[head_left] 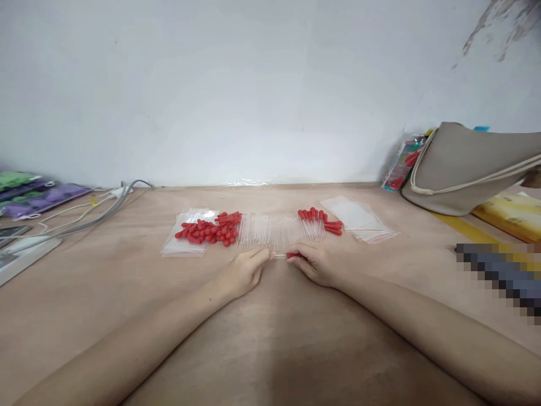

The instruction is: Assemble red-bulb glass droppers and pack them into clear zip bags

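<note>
My left hand (249,269) pinches one end of a thin clear dropper tube (280,256). On the tube's other end is a red rubber bulb (292,255), gripped by my right hand (316,262); how far the tube goes into it is hidden by the fingers. Just beyond both hands lies a row of clear dropper tubes (256,228). At its left is a pile of loose red rubber bulbs (207,231). To the right, several droppers with red bulbs fitted (313,214) lie side by side.
Clear zip bags (180,246) lie under the bulb pile, and more zip bags (359,217) are at the right. Grey and white cables (105,211) cross the left side. A grey drawstring bag (460,169) stands at the back right, before the wall.
</note>
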